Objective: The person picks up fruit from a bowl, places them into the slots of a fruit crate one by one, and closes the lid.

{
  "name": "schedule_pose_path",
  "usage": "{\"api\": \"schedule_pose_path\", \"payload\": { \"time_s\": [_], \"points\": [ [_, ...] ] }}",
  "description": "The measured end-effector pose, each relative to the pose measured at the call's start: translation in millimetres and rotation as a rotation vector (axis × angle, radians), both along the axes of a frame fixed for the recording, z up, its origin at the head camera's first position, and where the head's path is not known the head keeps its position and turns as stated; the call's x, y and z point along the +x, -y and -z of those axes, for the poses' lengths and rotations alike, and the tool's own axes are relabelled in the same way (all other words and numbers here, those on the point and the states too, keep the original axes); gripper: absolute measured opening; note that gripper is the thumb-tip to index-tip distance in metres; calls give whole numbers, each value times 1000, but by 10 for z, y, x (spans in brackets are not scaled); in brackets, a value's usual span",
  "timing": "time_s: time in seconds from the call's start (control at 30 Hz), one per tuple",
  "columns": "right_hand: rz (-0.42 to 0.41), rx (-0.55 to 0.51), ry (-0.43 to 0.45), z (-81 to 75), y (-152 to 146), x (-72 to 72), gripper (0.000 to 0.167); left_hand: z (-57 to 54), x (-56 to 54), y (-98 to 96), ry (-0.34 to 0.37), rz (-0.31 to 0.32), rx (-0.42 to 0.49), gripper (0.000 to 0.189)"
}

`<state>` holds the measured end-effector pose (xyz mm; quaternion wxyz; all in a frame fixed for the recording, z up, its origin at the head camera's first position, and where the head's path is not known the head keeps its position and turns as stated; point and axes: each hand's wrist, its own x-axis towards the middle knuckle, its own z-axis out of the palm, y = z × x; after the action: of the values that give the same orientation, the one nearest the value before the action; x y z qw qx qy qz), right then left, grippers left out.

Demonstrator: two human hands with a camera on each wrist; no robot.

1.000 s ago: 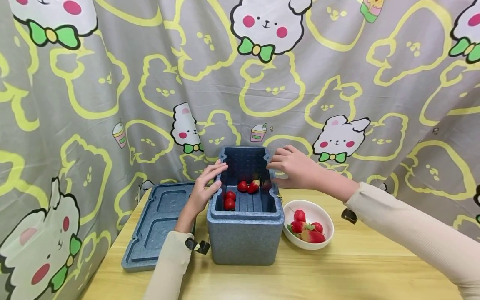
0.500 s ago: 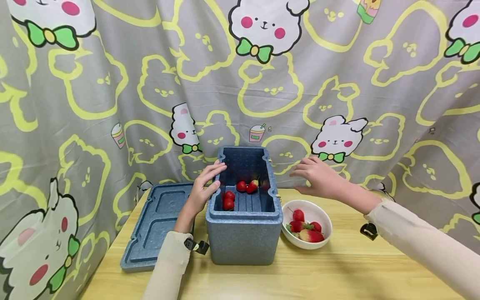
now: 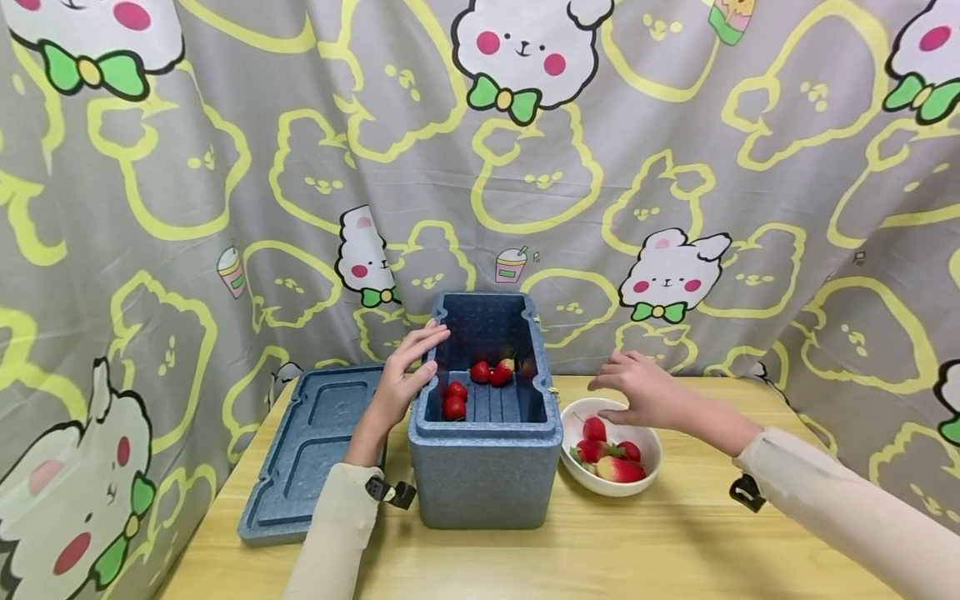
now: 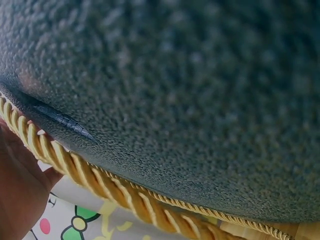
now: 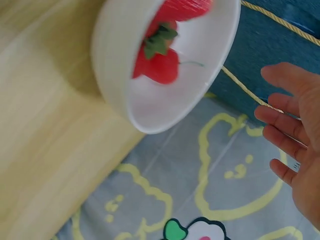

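R hand [image 3: 641, 390], holding nothing, fingers apart and loosely bent, thumb set off from them, hangs over the far rim of a white bowl [image 3: 576, 473]. Red fruit [image 3: 621, 470] lies in the bowl, below the hand and a bit toward the person; the biggest piece rests on its side at the nr edge, long axis running approx. L to R. R hand is by far the nearer; L hand [image 3: 401, 383], fingers extended, rests on the L rim of a blue box [image 3: 483, 487], w/ more red fruit [image 3: 454, 407] on its floor. Box's long side runs away from the person; its R wall stands just beside the bowl, higher than the bowl's rim, w/ the curtain [image 3: 547, 192] behind. Touching or not, can't tell. Roomier sides: worktop [image 3: 712, 517] to R and nr side of bowl. Lid [image 3: 330, 454] lies flat L of box, partly behind L arm.
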<state>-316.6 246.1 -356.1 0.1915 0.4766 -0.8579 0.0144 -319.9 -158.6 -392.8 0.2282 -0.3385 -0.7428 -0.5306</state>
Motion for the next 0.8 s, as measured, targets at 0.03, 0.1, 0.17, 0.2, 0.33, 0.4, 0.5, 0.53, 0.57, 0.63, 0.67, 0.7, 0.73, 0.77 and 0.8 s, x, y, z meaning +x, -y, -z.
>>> {"api": "schedule_pose_path", "payload": {
  "time_s": [0.03, 0.1, 0.17, 0.2, 0.33, 0.4, 0.5, 0.53, 0.57, 0.63, 0.67, 0.7, 0.73, 0.77, 0.8],
  "points": [
    [-5, 9, 16, 30, -2, 11, 33, 1, 0, 2, 0, 0, -1, 46],
    [-16, 28, 44, 83, -7, 37, 32, 8, -5, 6, 0, -3, -4, 46],
    [-25, 45, 74, 131, -15, 65, 31, 13, -11, 7, 0, -5, -7, 46],
    [-28, 53, 90, 150, -19, 81, 30, 14, -13, 6, 3, -5, -8, 47],
    [-23, 89, 193, 209, -36, 152, 31, 8, -14, 3, 7, -2, -5, 49],
    [-19, 109, 245, 220, -36, 191, 32, 4, -13, 3, 7, -1, -3, 49],
    [-23, 128, 283, 235, -27, 228, 34, 6, -20, 8, 3, 0, -2, 48],
    [-29, 129, 288, 240, -22, 236, 34, 7, -22, 9, 3, 0, -2, 48],
    [-42, 129, 282, 244, -17, 240, 34, 9, -25, 11, 3, 0, -1, 48],
    [-61, 129, 262, 262, -9, 236, 32, 11, -30, 13, 4, -1, -1, 48],
    [-68, 133, 251, 273, -6, 232, 30, 13, -31, 13, 5, -2, -1, 48],
    [-72, 136, 242, 282, -3, 227, 28, 14, -32, 13, 5, -2, -1, 48],
    [-71, 143, 236, 290, 2, 224, 28, 16, -33, 12, 3, -2, -1, 48],
    [-68, 153, 233, 299, 5, 219, 27, 17, -33, 11, 2, -2, -2, 48],
    [-59, 165, 237, 307, 8, 215, 27, 18, -33, 9, 0, -2, -2, 48]
  ]
}}
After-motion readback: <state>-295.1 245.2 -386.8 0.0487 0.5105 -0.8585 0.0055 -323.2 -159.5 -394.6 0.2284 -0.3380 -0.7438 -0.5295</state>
